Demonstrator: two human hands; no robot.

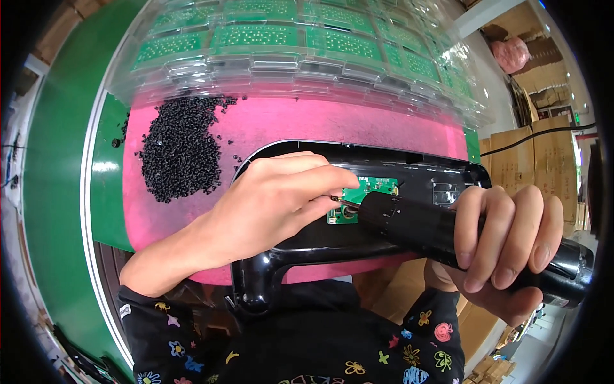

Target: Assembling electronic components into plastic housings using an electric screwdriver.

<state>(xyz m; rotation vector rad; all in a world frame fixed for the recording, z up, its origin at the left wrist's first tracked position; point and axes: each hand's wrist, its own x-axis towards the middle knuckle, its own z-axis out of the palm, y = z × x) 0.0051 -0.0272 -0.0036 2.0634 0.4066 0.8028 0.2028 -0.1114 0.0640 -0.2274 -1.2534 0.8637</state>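
The right hand (pixel 505 246) is wrapped tight around a black electric screwdriver (pixel 448 233), angling its tip to the green circuit board (pixel 364 195) inside the black plastic housing (pixel 358 243). The left hand (pixel 275 205) pinches a small screw (pixel 337 200) at that tip, steadying it.

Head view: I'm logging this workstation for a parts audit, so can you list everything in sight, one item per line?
Black plastic housing: one, black, lying on the pink mat, close to the person.
Small circuit board: one, green, set inside the housing.
Electric screwdriver: one, black, tip at the circuit board.
Pink mat: one, pink, under the housing.
Pile of black screws: too many to count, black, on the left part of the mat.
Clear trays of circuit boards: a stack, clear with green boards, beyond the mat.
Green surface: one, green, left of the mat.
Cardboard boxes: several, brown, far right.
Left hand: fingers pinched at the screwdriver tip.
Right hand: wrapped around the screwdriver body.
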